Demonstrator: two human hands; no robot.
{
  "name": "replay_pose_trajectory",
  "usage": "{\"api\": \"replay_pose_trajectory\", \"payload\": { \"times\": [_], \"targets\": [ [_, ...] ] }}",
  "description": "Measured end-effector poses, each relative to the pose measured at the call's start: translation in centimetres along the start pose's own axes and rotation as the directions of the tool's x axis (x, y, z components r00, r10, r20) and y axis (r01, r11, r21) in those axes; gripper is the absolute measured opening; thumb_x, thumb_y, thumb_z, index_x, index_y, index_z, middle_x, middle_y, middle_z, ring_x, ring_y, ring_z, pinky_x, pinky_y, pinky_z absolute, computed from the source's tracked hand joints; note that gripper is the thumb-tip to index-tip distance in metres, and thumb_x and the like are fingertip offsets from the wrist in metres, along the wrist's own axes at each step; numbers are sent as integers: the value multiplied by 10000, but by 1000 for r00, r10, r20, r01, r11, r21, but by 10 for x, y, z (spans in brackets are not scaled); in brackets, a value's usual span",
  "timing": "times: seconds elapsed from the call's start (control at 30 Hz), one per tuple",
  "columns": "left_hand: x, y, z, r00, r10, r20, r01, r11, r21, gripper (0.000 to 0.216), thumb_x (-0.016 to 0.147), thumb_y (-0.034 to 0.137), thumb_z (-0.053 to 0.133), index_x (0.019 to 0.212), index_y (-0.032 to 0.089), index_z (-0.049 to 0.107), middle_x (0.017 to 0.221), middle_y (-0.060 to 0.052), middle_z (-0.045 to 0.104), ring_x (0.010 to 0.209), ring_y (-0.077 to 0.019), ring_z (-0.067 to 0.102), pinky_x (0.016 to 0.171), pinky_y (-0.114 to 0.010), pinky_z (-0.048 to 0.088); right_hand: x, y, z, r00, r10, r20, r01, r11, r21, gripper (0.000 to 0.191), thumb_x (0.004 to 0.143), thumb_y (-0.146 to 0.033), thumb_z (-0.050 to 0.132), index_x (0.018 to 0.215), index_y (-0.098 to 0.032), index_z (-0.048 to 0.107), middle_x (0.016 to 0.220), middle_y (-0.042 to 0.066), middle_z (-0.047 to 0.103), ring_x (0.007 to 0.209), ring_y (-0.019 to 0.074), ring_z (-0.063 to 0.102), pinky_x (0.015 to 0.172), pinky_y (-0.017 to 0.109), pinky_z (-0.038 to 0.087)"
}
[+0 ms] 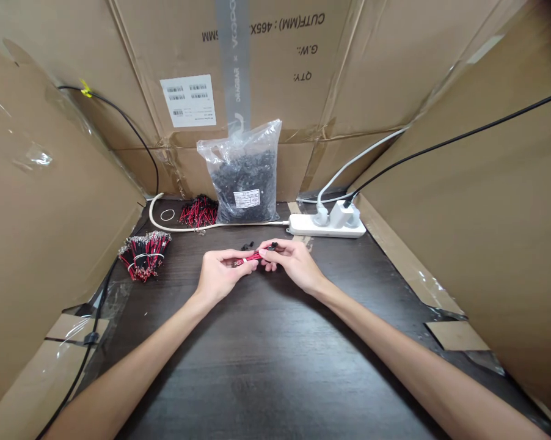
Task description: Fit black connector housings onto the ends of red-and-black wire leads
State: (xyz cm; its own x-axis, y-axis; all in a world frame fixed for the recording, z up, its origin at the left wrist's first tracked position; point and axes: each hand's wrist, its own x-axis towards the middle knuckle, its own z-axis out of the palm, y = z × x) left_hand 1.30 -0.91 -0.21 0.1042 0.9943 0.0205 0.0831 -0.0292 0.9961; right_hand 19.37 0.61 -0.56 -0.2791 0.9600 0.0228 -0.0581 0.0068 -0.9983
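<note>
Both hands meet above the dark tabletop around a small bundle of red and black wires (248, 259) with a white band round it. My left hand (221, 272) is closed on the banded end of the bundle. At its other end, my right hand (294, 261) pinches the wires beside a black connector (272, 246); its fingers hide part of this end. A few loose black connectors (247, 246) lie on the table just behind the hands. A large bundle of red and black wires (144, 255), tied with white bands, rests to the left.
Behind the hands stands a clear bag of black parts (245, 183). Loose red and black wires (199, 211) lie beside it, near a white ring (167, 214). A white power strip (327, 225) with plugs sits at the back right. Cardboard walls (275, 73) enclose the table.
</note>
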Motion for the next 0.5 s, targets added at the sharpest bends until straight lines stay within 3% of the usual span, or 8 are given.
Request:
{"api": "replay_pose_trajectory", "payload": {
  "times": [0.43,0.5],
  "targets": [
    [5,7,-12,994,43,-104,-29,991,131,254,571,284,850,738,124,745,751,-85,744,688,-191,698,618,-252,549,4,2,-1,993,24,-114,-19,999,44,331,701,-454,760,822,-151,711,643,22,644,562,135,553,564,281,423],
    [5,7,-11,994,55,-94,-44,992,114,294,574,269,851,801,127,727,796,-80,739,720,-187,702,595,-231,542,3,2,0,994,20,-105,-16,999,39,343,698,-467,763,823,-152,707,643,21,642,563,139,555,564,284,425]
  ]
}}
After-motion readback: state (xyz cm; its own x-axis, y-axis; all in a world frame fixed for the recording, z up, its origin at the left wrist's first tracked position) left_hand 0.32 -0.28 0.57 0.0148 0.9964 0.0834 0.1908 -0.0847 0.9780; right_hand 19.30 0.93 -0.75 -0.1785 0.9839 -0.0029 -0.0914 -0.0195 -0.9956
